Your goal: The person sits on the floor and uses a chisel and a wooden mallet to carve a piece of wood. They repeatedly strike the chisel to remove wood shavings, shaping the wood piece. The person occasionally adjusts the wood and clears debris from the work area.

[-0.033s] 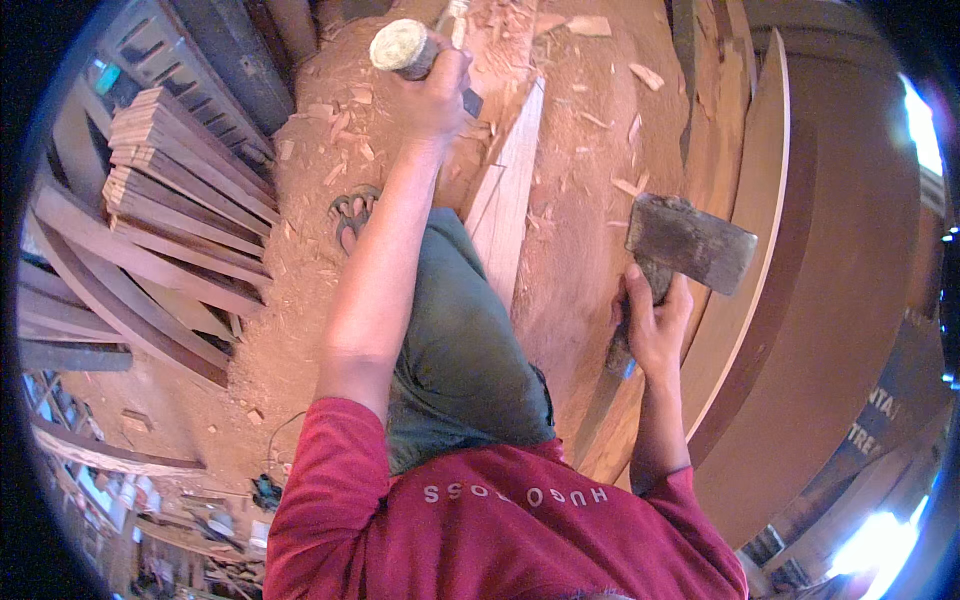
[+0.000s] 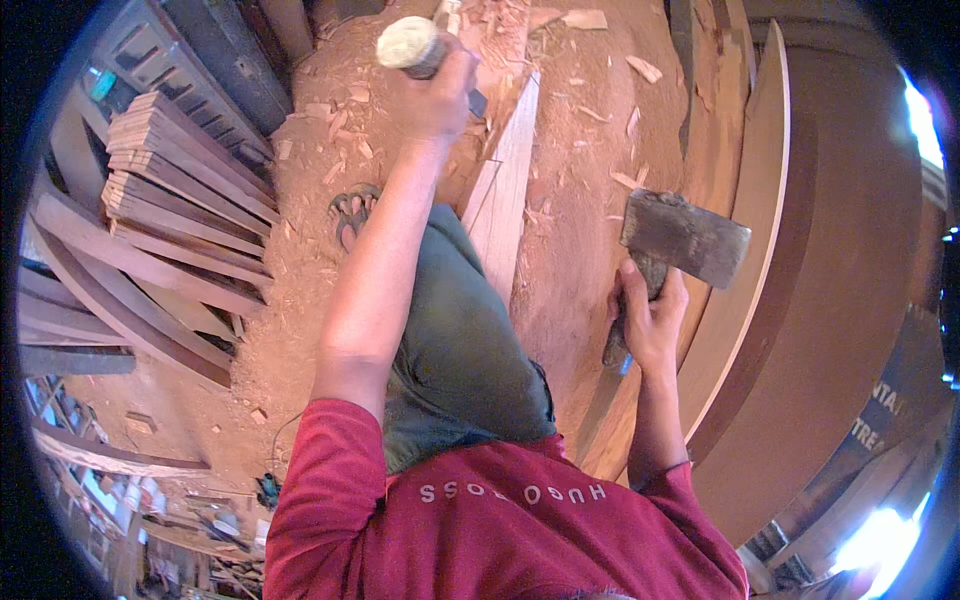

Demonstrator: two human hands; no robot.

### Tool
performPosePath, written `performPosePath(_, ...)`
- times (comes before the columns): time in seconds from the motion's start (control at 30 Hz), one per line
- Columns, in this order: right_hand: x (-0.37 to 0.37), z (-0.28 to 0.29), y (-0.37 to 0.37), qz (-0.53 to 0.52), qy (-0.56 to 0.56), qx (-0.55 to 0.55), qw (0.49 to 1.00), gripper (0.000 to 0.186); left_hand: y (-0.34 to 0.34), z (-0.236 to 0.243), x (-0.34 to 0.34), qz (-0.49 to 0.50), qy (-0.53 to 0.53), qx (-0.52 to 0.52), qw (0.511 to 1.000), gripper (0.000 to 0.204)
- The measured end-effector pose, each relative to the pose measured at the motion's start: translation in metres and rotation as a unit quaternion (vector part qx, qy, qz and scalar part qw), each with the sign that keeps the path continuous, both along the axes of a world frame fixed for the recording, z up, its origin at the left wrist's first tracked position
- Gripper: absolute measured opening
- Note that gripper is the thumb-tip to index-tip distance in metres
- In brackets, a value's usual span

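Note:
My left hand [image 2: 432, 100] is closed around a chisel [image 2: 408, 44] at the top of the view. The chisel's pale, battered handle end faces up, and a bit of grey blade [image 2: 478, 103] shows past my fingers. Below and beside it lies a light wooden board [image 2: 500, 205], running along my bent leg. On the right, my right hand [image 2: 652, 315] grips the short handle of a hatchet [image 2: 690, 240] close under its broad dark metal head. That head is held up, apart from the chisel. Where the chisel's edge meets the wood is hidden.
Curved wooden pieces [image 2: 185, 200] are stacked on the left. Chips [image 2: 645, 69] and sawdust cover the ground [image 2: 575, 200]. Long planks [image 2: 745, 250] and a large brown panel [image 2: 840, 270] stand along the right. My sandalled foot [image 2: 352, 212] rests beside the board.
Both hands keep their grips. The chisel hand has shifted very slightly right, and the hatchet sits a touch higher and further left.

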State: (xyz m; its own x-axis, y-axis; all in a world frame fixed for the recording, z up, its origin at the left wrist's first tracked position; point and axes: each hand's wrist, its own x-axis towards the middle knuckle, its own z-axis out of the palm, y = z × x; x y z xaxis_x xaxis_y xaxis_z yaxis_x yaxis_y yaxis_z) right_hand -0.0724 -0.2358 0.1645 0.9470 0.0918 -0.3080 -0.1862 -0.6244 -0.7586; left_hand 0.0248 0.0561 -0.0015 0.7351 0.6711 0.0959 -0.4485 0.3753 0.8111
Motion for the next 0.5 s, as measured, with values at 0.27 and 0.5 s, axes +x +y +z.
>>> performPosePath(0.27, 0.000, -0.002, -0.003, 0.018, 0.014, 0.003, 1.000, 0.017, -0.050, -0.002, 0.010, -0.033, 0.040, 0.047, 0.998, 0.010)
performPosePath(0.5, 0.007, -0.002, -0.002, 0.053, 0.002, -0.011, 0.999, 0.019, -0.054, 0.007, 0.009, -0.017, 0.045, 0.085, 0.995, 0.008)
